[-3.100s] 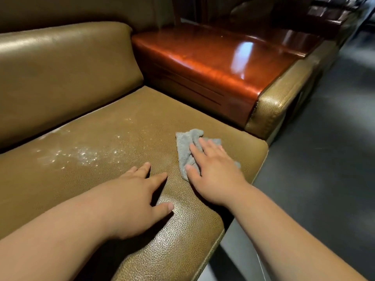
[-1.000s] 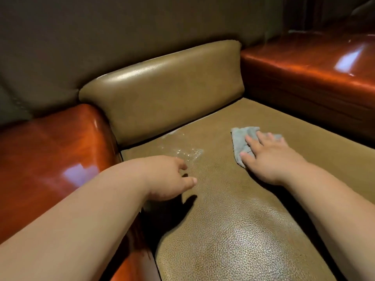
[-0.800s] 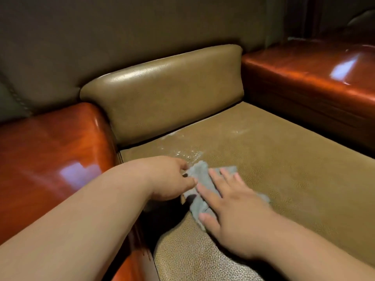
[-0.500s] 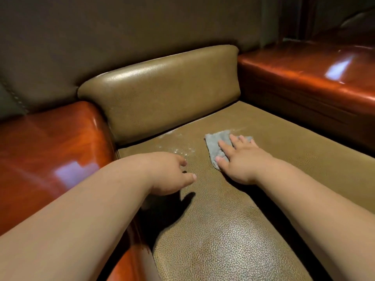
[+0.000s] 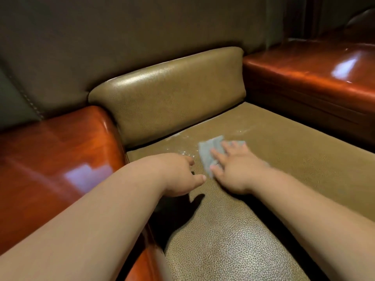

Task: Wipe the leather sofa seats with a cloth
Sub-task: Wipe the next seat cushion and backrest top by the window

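While the right hand [image 5: 233, 169] lies flat with its fingers straight and spread, it presses a grey cloth [image 5: 211, 151] onto the olive leather seat cushion [image 5: 263, 179]. The cloth sits mostly beneath and just ahead of those fingers, its crumpled left edge sticking out toward the left hand [image 5: 176, 173], which is just beside it but apart from it. The left hand holds nothing; its thumb points toward the cloth and its fingers curl loosely downward, above its own dark shadow on the leather. Whether it touches the seat cannot be told.

No brand, label or writing can be read on anything here.

The cloth is small, pale grey, soft and folded into uneven layers, slightly blurred. Just ahead of both hands, pale whitish smears [image 5: 182, 142] mark the cushion near the seam below the back cushion [image 5: 168, 94], which is the same olive leather with a glossy top edge. Nearer than the hands the seat shows a coarse pebbled grain. To the left of the left arm is a glossy red-brown wooden armrest [image 5: 50, 159]; well to the right of the right hand is another wooden armrest [image 5: 314, 78] of the same polished colour.
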A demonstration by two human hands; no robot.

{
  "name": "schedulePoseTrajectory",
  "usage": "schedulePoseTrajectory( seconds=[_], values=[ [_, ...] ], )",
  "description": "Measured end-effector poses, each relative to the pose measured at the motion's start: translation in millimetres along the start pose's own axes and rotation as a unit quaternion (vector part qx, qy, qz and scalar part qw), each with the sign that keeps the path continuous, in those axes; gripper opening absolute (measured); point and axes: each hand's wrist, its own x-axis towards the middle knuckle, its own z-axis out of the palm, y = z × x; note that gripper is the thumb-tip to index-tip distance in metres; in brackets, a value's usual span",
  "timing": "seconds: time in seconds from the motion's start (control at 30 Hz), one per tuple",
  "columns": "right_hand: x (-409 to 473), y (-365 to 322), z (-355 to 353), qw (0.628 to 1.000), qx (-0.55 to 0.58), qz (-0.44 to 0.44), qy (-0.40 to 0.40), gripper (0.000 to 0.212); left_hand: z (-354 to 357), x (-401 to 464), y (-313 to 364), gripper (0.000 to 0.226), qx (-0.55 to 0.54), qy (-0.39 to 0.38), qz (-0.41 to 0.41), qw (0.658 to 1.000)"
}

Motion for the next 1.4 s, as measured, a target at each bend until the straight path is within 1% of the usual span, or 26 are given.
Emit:
schedulePoseTrajectory(
  seconds=[0.1, 0.13, 0.17, 0.2, 0.3, 0.37, 0.43, 0.47, 0.57, 0.6, 0.63, 0.7, 0.77, 0.83, 0.87, 0.9, 0.93, 1.0, 1.03, 1.07, 1.1, 1.17, 1.2, 1.3, 1.37, 1.4],
  values=[
    [-64, -48, 15, 0.988, 0.016, -0.154, 0.013, 0.092, 1, -1, -3, 0.072, -0.003, 0.018, 0.003, 1.0],
    [-71, -47, 18, 0.985, 0.011, -0.171, 0.006, 0.094, 1, -2, -4, 0.072, -0.003, 0.021, 0.004, 1.0],
    [-66, -38, 18, 0.986, 0.012, -0.167, 0.001, 0.094, 0, -4, -5, 0.071, -0.001, 0.022, 0.006, 1.0],
    [-54, -23, 15, 0.99, 0.016, -0.14, 0.003, 0.09, -1, -6, -5, 0.071, 0.005, 0.023, 0.01, 1.0],
    [-14, 24, -2, 1.0, 0.027, -0.012, 0.007, 0.074, -7, -26, -11, 0.072, 0.013, 0.042, 0.011, 0.999],
    [-7, 36, 0, 1.0, 0.021, 0.017, -0.004, 0.072, -5, -46, -21, 0.071, 0.038, 0.062, 0.006, 0.997],
    [-16, 27, 4, 1.0, 0.013, 0.017, 0.002, 0.071, 4, -61, -31, 0.072, 0.08, 0.094, 0.009, 0.992],
    [-26, 17, 6, 1.0, 0.014, 0.001, 0.003, 0.071, 7, -66, -33, 0.072, 0.083, 0.112, 0.01, 0.99],
    [-66, -24, 9, 0.993, 0.019, -0.113, -0.021, 0.08, 6, -61, -34, 0.064, 0.041, 0.132, 0.0, 0.99],
    [-72, -35, 10, 0.988, 0.013, -0.15, -0.031, 0.085, 5, -57, -34, 0.065, 0.045, 0.129, -0.004, 0.991],
    [-68, -39, 8, 0.985, 0.009, -0.166, -0.041, 0.088, 5, -53, -35, 0.065, 0.055, 0.124, -0.011, 0.991],
    [-29, -30, 4, 0.989, -0.001, -0.15, -0.014, 0.082, 5, -47, -38, 0.063, 0.052, 0.14, -0.024, 0.989],
    [25, -15, -10, 0.997, -0.012, -0.078, -0.01, 0.078, 6, -48, -42, 0.06, 0.031, 0.159, -0.043, 0.986],
    [63, -16, -17, 1.0, -0.014, -0.007, -0.02, 0.077, 6, -50, -42, 0.059, 0.066, 0.151, -0.06, 0.984],
    [72, -28, -14, 1.0, -0.016, -0.004, -0.015, 0.076, 6, -50, -42, 0.059, 0.093, 0.138, -0.066, 0.984],
    [70, -44, -9, 0.999, -0.015, -0.031, -0.01, 0.076, 6, -50, -42, 0.06, 0.114, 0.122, -0.068, 0.984],
    [57, -61, -3, 0.996, -0.01, -0.085, -0.013, 0.077, 7, -51, -43, 0.061, 0.126, 0.108, -0.066, 0.984],
    [10, -93, 6, 0.974, 0.002, -0.227, -0.029, 0.09, 5, -57, -45, 0.065, 0.123, 0.094, -0.056, 0.986],
    [-12, -102, 9, 0.962, 0.008, -0.27, -0.042, 0.097, 3, -59, -48, 0.067, 0.12, 0.088, -0.049, 0.988],
    [-20, -102, 9, 0.956, 0.006, -0.287, -0.055, 0.099, 0, -62, -50, 0.069, 0.122, 0.083, -0.041, 0.988],
    [-15, -96, 7, 0.956, 0.002, -0.286, -0.066, 0.097, -1, -62, -51, 0.07, 0.127, 0.074, -0.032, 0.989],
    [23, -81, -1, 0.968, -0.019, -0.248, -0.044, 0.085, -2, -62, -55, 0.071, 0.138, 0.059, -0.02, 0.988],
    [50, -73, -7, 0.977, -0.032, -0.211, -0.026, 0.079, -2, -61, -55, 0.072, 0.146, 0.057, -0.021, 0.987],
    [109, -62, -18, 0.994, -0.041, -0.101, -0.029, 0.075, 0, -58, -53, 0.074, 0.182, 0.037, -0.033, 0.982],
    [115, -72, -11, 0.995, -0.038, -0.094, -0.023, 0.072, 0, -58, -49, 0.067, 0.202, 0.016, -0.045, 0.978],
    [105, -79, -8, 0.992, -0.036, -0.116, -0.022, 0.071, -1, -58, -46, 0.064, 0.206, 0.008, -0.049, 0.977]
  ],
)
